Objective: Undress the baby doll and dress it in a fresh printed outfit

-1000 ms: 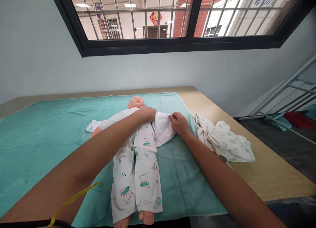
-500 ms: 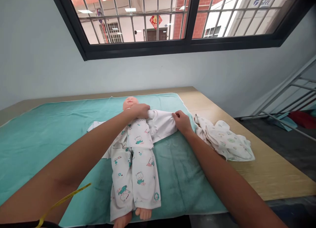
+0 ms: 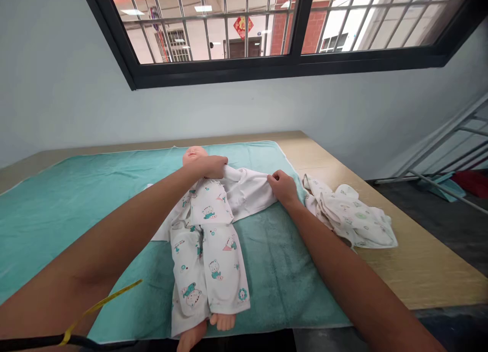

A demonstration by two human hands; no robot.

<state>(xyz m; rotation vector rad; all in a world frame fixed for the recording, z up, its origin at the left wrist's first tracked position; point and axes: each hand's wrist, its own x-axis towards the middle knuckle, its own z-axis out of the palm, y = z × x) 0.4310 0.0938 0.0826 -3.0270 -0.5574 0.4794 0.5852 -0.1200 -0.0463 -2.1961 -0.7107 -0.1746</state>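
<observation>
A baby doll (image 3: pixel 194 153) lies on its back on a teal towel (image 3: pixel 95 189), wearing white patterned trousers (image 3: pixel 213 265). Around its upper body is a white baby shirt (image 3: pixel 249 192), one side of it pulled out to the right. My left hand (image 3: pixel 213 167) reaches across the doll's chest, closed on the shirt by the doll's shoulder. At the far end of that stretched part, my right hand (image 3: pixel 282 186) pinches the cloth. The doll's arm on this side is hidden by the cloth and my left hand.
A crumpled patterned white cloth (image 3: pixel 353 214) lies on the wooden table (image 3: pixel 412 270) to the right. Behind stands a wall with a barred window (image 3: pixel 213 26). A metal frame (image 3: pixel 450 143) is at the far right. A yellow strip (image 3: pixel 110 298) hangs near my left forearm.
My left hand and the doll's upper body have shifted slightly left, and the shirt is stretched a little wider between my hands. My right hand keeps its pinch.
</observation>
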